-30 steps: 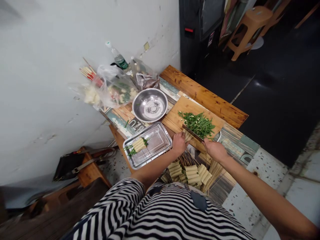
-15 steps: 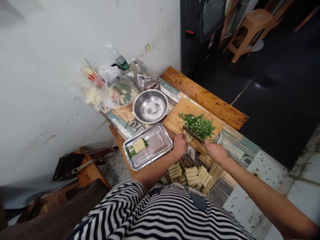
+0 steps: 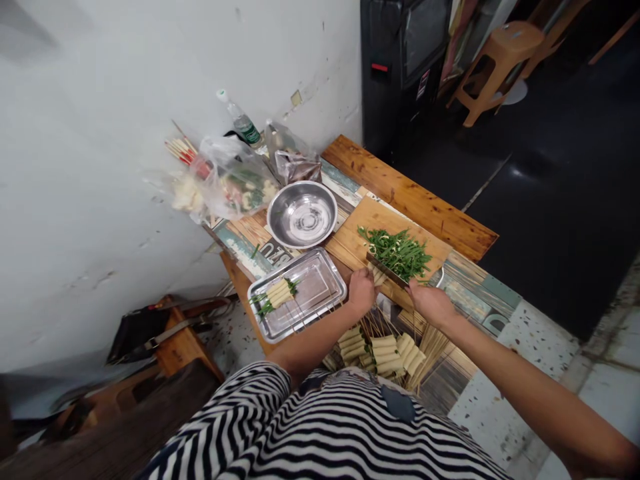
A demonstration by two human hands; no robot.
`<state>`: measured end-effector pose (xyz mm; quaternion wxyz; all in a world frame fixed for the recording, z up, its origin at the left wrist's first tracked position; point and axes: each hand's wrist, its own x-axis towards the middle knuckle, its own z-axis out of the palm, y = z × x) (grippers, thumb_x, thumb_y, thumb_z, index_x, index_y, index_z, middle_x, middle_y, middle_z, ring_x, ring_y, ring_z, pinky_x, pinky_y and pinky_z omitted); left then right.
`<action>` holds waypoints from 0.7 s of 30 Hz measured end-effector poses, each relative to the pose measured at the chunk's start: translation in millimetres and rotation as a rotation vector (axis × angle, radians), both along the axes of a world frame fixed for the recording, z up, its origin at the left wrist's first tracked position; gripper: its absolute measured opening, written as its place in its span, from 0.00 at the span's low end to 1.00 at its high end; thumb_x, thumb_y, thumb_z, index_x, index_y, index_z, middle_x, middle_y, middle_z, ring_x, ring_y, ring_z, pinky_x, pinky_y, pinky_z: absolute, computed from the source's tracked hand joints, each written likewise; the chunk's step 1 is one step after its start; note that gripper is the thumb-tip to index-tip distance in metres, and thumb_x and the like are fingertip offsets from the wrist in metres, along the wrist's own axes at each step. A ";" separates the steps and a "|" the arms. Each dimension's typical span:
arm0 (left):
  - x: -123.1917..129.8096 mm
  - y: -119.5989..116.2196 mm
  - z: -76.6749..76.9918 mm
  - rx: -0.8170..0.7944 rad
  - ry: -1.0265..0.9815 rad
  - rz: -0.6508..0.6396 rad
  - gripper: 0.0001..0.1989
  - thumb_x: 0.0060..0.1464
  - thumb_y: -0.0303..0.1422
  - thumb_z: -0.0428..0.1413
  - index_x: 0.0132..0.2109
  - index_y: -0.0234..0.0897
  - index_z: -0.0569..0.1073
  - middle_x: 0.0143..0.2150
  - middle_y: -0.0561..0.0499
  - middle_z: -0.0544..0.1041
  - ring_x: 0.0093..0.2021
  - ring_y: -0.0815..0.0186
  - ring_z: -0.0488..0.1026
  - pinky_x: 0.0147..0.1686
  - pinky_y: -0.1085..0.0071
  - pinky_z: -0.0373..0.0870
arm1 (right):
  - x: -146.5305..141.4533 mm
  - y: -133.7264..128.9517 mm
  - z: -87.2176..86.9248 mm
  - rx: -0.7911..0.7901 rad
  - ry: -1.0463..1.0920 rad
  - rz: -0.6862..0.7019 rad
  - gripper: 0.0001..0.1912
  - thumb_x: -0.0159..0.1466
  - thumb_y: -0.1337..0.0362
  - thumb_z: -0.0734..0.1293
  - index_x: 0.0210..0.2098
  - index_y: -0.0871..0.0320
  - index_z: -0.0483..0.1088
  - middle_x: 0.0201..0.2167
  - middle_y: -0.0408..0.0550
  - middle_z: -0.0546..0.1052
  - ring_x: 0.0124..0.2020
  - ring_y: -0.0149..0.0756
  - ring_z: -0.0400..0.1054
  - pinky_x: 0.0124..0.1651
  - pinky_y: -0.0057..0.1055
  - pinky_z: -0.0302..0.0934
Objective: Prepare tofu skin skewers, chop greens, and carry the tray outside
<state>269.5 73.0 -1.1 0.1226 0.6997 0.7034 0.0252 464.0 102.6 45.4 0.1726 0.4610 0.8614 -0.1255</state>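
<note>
Barely shifted since half a second ago, only slightly lower in view. Gripping the knife with the right hand, with fingers closed round its handle, and holding it between pale rolls and greens on the board. Steadying the rolls near the edge with the left hand, fingers curled round them.

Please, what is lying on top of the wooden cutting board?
A pile of greens lies on the cutting board. At its near side, the right hand holds a knife; the left hand holds pale rolls beside the knife. The surface under the greens is covered.
</note>
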 end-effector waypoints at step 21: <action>17.8 -31.0 97.6 -0.145 -0.150 0.191 0.46 0.44 0.39 0.62 0.67 0.40 0.51 0.49 0.43 0.76 0.50 0.52 0.72 0.48 0.60 0.64 | 13.7 14.1 28.7 0.046 0.270 -0.429 0.21 0.72 0.56 0.48 0.47 0.64 0.64 0.38 0.61 0.78 0.39 0.44 0.74 0.37 0.30 0.58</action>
